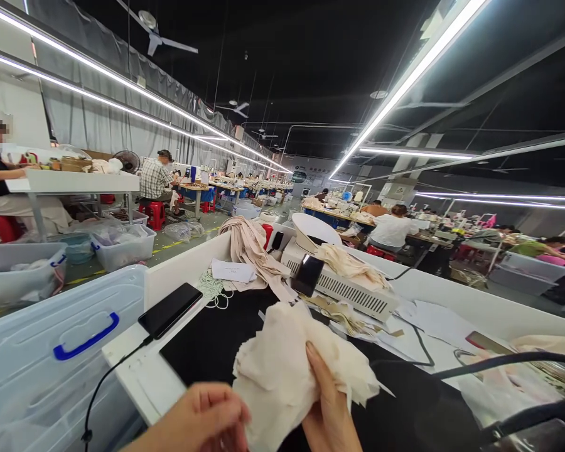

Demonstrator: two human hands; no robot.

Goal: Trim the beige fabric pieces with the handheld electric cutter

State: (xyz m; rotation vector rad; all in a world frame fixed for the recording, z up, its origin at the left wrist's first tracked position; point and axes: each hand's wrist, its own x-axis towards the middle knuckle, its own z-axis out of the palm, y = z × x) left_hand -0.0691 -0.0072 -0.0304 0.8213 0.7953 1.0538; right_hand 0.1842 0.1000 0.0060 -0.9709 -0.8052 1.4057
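A bunched stack of cream fabric pieces is held up over the black mat at the bottom centre. My right hand grips it from the right, thumb on top and the other fingers hidden behind. Just left of the cloth is my left hand, its fingers curled and slightly blurred near the fabric's lower left edge. Whether those fingers pinch anything is hard to make out.
A black phone with a cable lies at left, beside a lidded bin. Behind the mat are pink fabric strips, a vented white machine and a dark-screened device. Black tubes cross at right. People sit farther off.
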